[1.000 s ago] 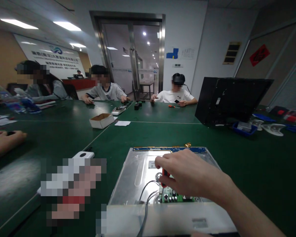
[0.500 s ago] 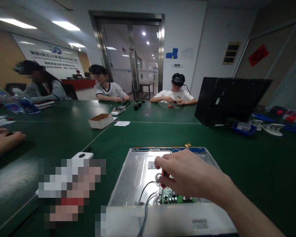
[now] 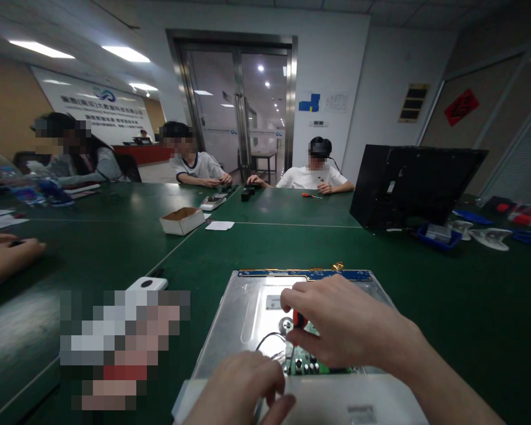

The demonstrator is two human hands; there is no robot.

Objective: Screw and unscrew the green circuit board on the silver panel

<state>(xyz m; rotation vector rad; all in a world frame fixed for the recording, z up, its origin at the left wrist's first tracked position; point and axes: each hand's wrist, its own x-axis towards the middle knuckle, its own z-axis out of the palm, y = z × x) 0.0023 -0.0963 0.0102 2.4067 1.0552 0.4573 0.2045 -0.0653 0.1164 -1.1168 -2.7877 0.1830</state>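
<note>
My right hand (image 3: 336,321) is closed around the red and black handle of a screwdriver (image 3: 298,319), which points down at a green circuit board (image 3: 307,361). The board sits on the silver metal back of a flat display panel (image 3: 230,330). A blue board strip (image 3: 358,275) runs along the panel's far edge. My left hand (image 3: 243,383) is over the panel's near left side, fingers bent and thumb apart from them, with no object visible in its grip. Dark cables (image 3: 269,335) curve from the board and pass partly beneath this hand.
A white cardboard box (image 3: 182,222) and a paper slip (image 3: 220,225) lie farther up the green table. To the right stands a black monitor housing (image 3: 416,186) beside a blue tray (image 3: 438,237). A white device (image 3: 148,284) is at left, partly pixelated. Co-workers sit around the table.
My left hand has come into view from below, over the panel's near left. My right hand stays on the screwdriver. Across the table, a person's hand has reached to small black objects.
</note>
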